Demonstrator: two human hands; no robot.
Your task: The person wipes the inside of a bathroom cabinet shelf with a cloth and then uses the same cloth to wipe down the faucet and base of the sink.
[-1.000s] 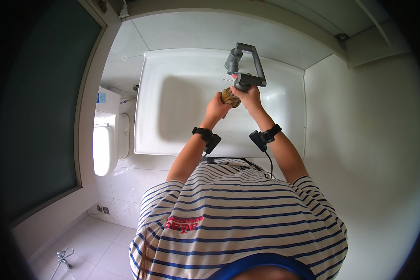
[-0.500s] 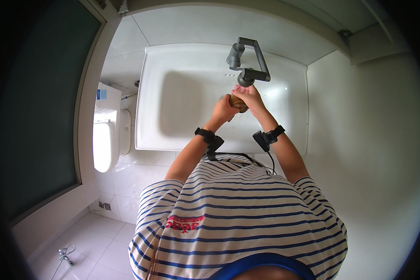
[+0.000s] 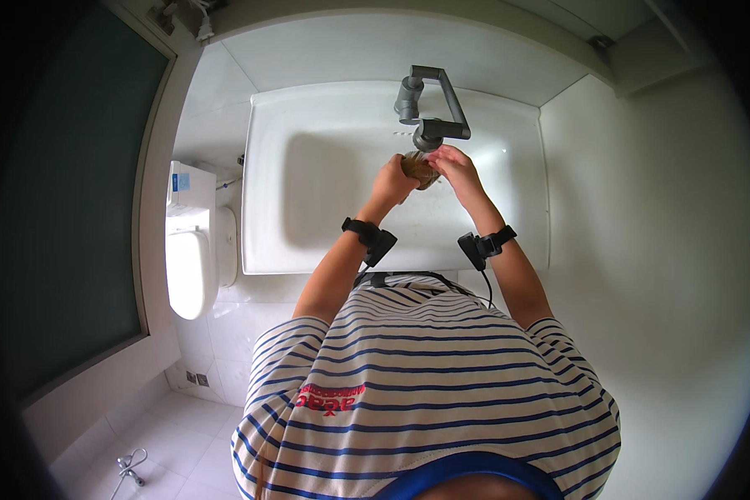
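A rounded, brown, ribbed thing [image 3: 421, 169], whose kind I cannot make out, is held over the white sink [image 3: 333, 192], just below the tap's outlet. My left hand [image 3: 394, 181] grips it from the left, with the thumb on the near side. Beside its right upper edge is my right hand [image 3: 458, 170], fingers loosely curved and partly spread under the grey tap [image 3: 446, 129]. Its fingertips come close to the thing; whether they touch it is hard to see. Whether water runs from the tap does not show clearly.
The angular tap arm stands over the sink's back right half. A white toilet [image 3: 190, 271] is to the left, beyond the sink's edge. Nearer on the left is a framed dark glass panel [image 3: 83, 208]. A white wall [image 3: 642, 250] bounds the right side. Black straps with small devices circle both wrists.
My right hand has drawn back a little to the right from the brown thing, which shows more of its top. The left hand keeps its hold. The whole view has shifted slightly.
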